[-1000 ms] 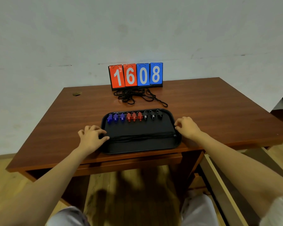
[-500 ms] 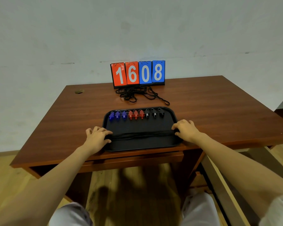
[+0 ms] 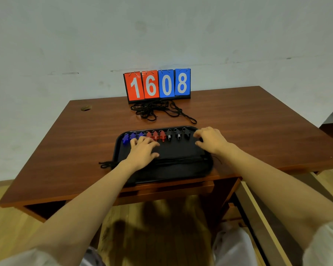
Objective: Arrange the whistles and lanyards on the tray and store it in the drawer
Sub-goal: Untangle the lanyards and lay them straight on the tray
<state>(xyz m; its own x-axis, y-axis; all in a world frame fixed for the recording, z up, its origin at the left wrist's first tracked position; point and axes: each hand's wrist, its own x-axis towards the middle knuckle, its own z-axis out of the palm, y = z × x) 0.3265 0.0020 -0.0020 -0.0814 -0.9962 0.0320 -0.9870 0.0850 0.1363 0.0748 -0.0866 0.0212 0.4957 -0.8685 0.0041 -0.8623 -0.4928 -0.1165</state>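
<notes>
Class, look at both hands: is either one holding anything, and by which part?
Left hand holds nothing; it rests on the tray by the whistles. Whether the right hand grips the tray's far corner cannot be told.

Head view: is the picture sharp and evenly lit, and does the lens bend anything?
Head view: soft, even light, no glare; the scoreboard digits read sharply. Head view: the wide lens stretches the forearms toward the bottom corners and splays the table. Head view: a shadow darkens the floor under the table; black cords barely show on the black tray.
</notes>
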